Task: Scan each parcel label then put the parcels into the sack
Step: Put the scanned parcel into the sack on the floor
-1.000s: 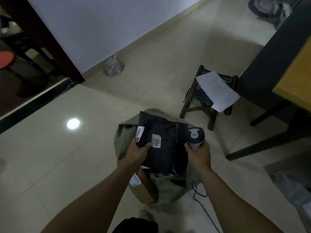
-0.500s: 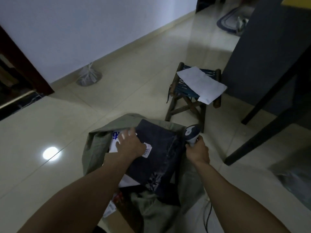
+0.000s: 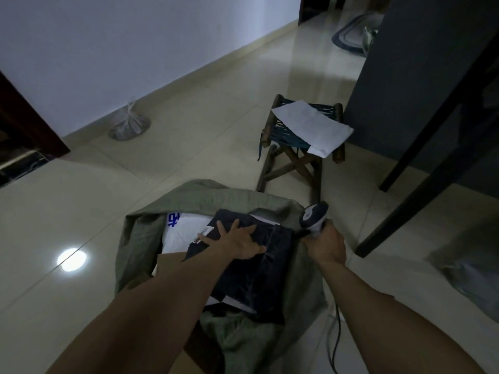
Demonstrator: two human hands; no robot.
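Observation:
An olive-green sack (image 3: 140, 238) stands open on the floor below me. A dark plastic parcel (image 3: 259, 282) lies in its mouth, on top of a white parcel (image 3: 183, 233) with blue print and a brown cardboard box (image 3: 170, 263). My left hand (image 3: 237, 238) presses flat on the dark parcel, fingers spread. My right hand (image 3: 325, 244) grips a handheld barcode scanner (image 3: 313, 215) at the sack's right rim. The scanner's cable (image 3: 336, 333) trails down along my right forearm.
A small wooden folding stool (image 3: 294, 157) carries a white parcel (image 3: 313, 128) just beyond the sack. Dark table legs (image 3: 421, 168) slant at the right. A knotted plastic bag (image 3: 129, 125) sits by the wall. Grey wrapping (image 3: 469, 282) lies at the far right.
The dark parcel went from held above the sack by both hands down into its mouth. My left hand let go of its edge and now lies flat on it.

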